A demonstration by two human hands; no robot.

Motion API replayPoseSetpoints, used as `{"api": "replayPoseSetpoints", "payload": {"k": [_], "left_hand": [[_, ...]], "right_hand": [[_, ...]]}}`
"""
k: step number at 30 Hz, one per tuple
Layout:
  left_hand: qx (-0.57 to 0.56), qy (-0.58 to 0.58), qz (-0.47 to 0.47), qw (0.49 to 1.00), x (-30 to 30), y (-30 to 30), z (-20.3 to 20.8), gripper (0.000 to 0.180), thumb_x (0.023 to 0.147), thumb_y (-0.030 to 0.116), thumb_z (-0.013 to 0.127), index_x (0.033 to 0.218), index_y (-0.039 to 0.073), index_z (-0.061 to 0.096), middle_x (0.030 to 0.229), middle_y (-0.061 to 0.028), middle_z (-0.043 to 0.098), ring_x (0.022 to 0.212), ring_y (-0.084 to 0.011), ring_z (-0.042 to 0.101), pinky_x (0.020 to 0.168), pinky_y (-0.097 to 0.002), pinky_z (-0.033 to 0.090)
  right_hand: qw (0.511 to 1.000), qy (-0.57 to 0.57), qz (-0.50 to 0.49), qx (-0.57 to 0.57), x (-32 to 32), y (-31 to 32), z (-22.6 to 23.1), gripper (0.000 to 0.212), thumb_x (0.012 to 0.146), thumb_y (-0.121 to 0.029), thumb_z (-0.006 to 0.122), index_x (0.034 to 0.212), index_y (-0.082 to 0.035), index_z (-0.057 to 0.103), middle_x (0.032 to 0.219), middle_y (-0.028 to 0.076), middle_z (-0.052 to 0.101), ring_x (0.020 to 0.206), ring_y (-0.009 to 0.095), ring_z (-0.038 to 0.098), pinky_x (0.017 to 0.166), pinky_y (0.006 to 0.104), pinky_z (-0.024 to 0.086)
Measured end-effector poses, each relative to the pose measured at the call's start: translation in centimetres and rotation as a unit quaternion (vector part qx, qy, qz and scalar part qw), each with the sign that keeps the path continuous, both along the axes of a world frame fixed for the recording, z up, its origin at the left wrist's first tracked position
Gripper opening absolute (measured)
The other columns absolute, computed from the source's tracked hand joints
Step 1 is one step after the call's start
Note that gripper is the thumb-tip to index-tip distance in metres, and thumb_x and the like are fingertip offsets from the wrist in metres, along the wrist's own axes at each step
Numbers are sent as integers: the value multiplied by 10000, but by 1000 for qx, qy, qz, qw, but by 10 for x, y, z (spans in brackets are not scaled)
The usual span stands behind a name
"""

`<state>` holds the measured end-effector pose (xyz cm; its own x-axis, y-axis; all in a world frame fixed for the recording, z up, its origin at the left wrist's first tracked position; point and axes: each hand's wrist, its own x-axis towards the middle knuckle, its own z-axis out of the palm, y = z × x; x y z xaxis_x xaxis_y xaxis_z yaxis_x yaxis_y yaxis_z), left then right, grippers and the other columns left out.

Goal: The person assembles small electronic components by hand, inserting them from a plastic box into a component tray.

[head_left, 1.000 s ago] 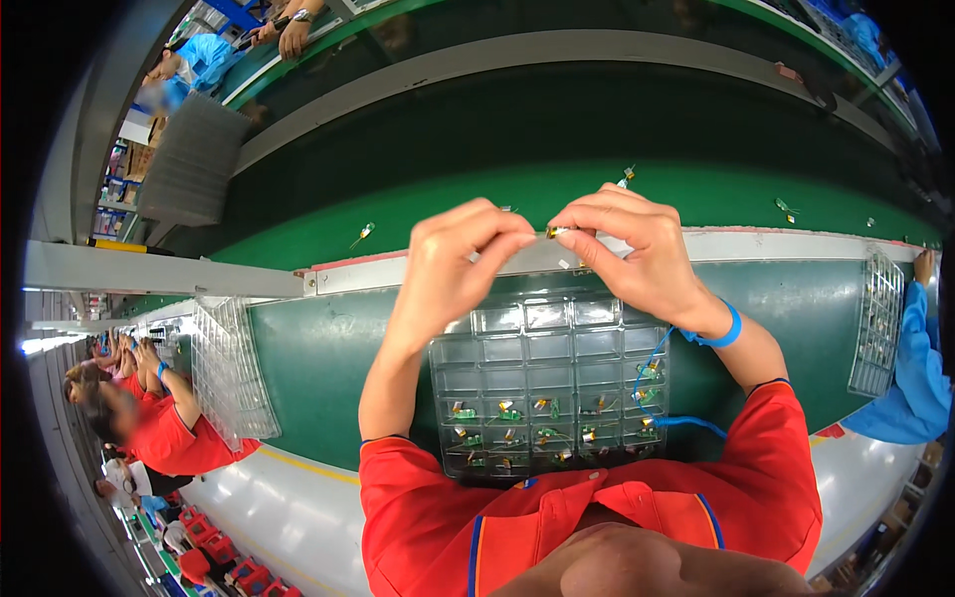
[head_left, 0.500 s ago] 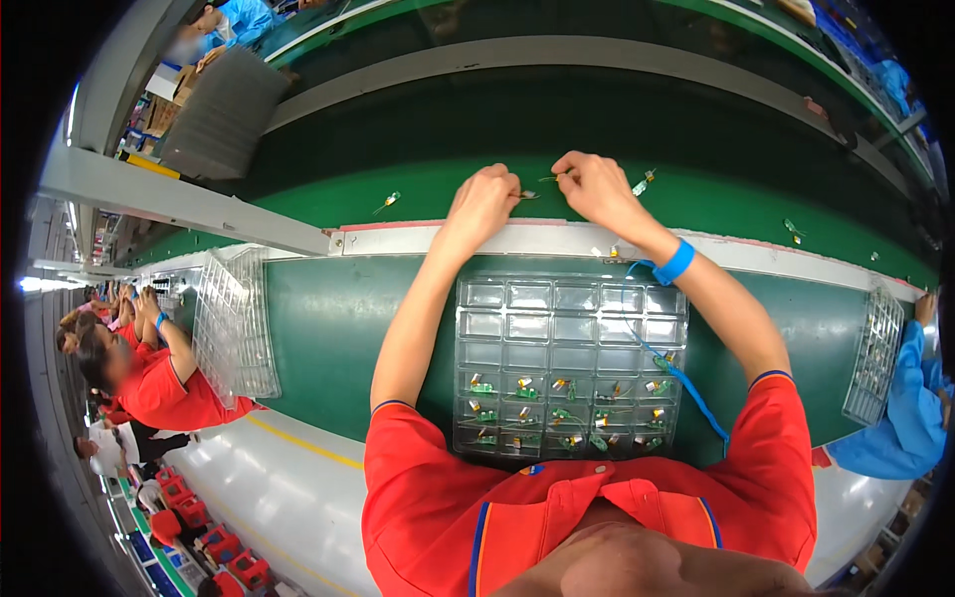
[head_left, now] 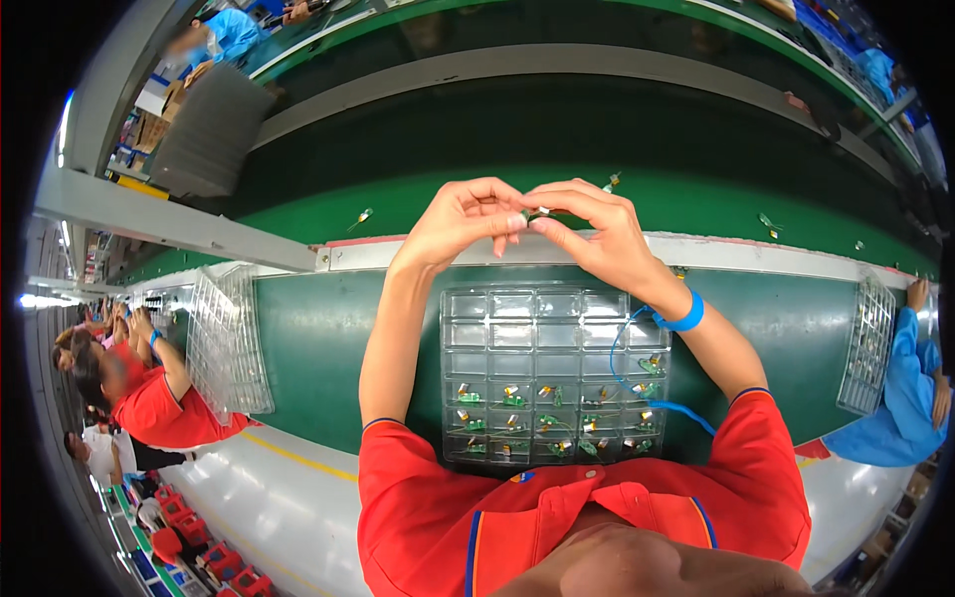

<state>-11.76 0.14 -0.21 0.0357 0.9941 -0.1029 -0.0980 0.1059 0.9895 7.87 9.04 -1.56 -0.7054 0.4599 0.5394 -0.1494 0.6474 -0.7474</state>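
My left hand point(head_left: 463, 224) and my right hand point(head_left: 602, 231) meet above the near rail of the conveyor. Between their fingertips is a small circuit board point(head_left: 540, 211), pinched from both sides and mostly covered by the fingers. A clear plastic compartment tray point(head_left: 512, 335) lies on the green bench below my wrists. Its near rows hold several small green boards with thin wires, and one more board point(head_left: 652, 364) sits in a right-hand compartment further up. A blue strap point(head_left: 683, 311) circles my right wrist, its cord running down across the tray.
On the green conveyor point(head_left: 418, 204) lie loose boards point(head_left: 362, 217), some left and some right of my hands. A grey metal post point(head_left: 179, 219) crosses at the left. Stacked clear trays point(head_left: 231, 343) lean at left, another tray point(head_left: 867, 343) at right. Co-workers sit at both sides.
My hands have come together at the fingertips. The right hand has moved left and nearer from over the belt, where it held a thin wire; the left has turned inward.
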Motion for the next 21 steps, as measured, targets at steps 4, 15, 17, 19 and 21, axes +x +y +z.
{"api": "replayPoseSetpoints", "payload": {"k": [4,15,17,19,21], "left_hand": [[48,71,37,996,25,0,2,168,814,0,708,972,-36,662,877,-84,643,667,-119,613,537,-215,490],[53,-28,165,984,44,-4,-4,137,869,23,662,995,-5,709,907,-77,673,662,-117,625,551,-222,500],[59,-13,185,981,46,-4,0,137,869,22,661,992,-13,709,869,-75,689,661,-110,620,552,-221,493],[51,23,190,980,45,-6,3,146,868,23,663,1001,-22,703,873,-76,692,672,-110,624,555,-225,495],[43,61,196,978,44,-7,2,157,867,24,665,1010,-31,698,877,-76,695,684,-109,629,558,-229,497]], "right_hand": [[995,6,-19,-103,12,-3,-1,186,845,-25,673,1031,-8,681,1003,111,665,929,180,647,832,299,546],[995,46,-43,-75,20,6,4,177,810,-13,713,974,23,659,929,99,670,821,178,651,724,285,535],[991,50,-62,108,19,8,3,195,780,-5,732,960,18,662,900,105,680,785,202,657,684,290,523],[977,82,-77,182,15,6,4,221,732,12,748,935,9,663,877,110,679,756,249,649,636,312,504],[970,89,-86,207,15,4,4,221,729,15,750,932,6,662,881,111,677,756,252,646,636,315,508]]}}
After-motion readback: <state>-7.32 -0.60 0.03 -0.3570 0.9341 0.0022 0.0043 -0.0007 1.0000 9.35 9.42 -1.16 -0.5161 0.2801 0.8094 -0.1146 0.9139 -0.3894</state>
